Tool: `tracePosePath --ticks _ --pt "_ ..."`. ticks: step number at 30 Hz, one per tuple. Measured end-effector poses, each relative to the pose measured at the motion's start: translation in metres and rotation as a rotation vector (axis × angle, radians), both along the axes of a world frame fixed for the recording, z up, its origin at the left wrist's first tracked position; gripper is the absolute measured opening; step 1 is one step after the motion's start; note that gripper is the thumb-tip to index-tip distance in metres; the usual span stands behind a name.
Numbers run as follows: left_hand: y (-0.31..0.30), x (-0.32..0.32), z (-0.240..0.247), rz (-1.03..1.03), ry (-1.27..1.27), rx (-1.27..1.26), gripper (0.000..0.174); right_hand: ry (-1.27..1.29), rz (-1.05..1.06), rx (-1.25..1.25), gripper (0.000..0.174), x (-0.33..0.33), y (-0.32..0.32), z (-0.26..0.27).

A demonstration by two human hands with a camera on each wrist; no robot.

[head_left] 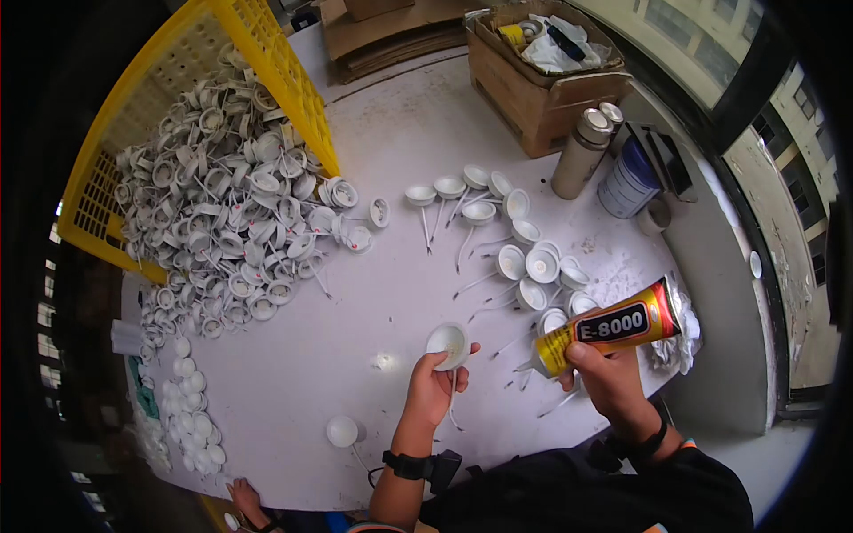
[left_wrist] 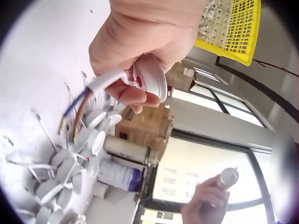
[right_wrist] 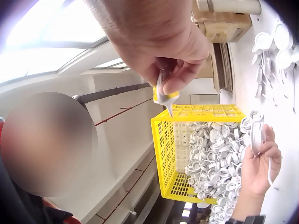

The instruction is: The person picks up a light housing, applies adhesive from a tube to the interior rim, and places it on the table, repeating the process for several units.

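My left hand (head_left: 428,393) pinches a small white round lamp housing (head_left: 448,343) by its rim, its hollow side facing up. From the housing a white cable hangs down; the left wrist view shows blue and brown wire ends (left_wrist: 74,106) and a red spot on its side. Over to the right, my right hand (head_left: 615,384) grips a yellow, black and red E-8000 glue tube (head_left: 617,324). The tube's pointed nozzle (right_wrist: 168,105) aims down and left, apart from the housing. Several similar cups with cables (head_left: 543,265) stand in rows beyond the tube.
A tipped yellow crate (head_left: 311,115) spills a heap of white wired parts (head_left: 222,204) at the left. White discs (head_left: 197,417) lie nearer. One cup (head_left: 342,432) sits near the front edge, by another person's hand (head_left: 249,499). Cardboard box (head_left: 511,98), flask (head_left: 579,155) and blue-white tin (head_left: 629,180) stand behind.
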State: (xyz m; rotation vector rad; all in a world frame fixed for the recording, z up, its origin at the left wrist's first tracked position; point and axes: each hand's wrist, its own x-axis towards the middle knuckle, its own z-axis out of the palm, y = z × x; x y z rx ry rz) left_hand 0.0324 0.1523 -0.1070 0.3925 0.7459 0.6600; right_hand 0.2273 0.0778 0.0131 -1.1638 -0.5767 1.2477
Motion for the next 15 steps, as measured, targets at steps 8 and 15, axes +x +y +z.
tracePosePath --ticks 8,15 --pt "-0.072 -0.002 0.08 0.16 -0.297 -0.068 0.044 -0.201 0.179 0.066 0.027 -0.019 -0.023 0.028" --pt "-0.093 -0.004 0.092 0.051 -0.412 0.068 0.041 -0.457 0.233 0.151 0.024 -0.029 -0.026 0.034"
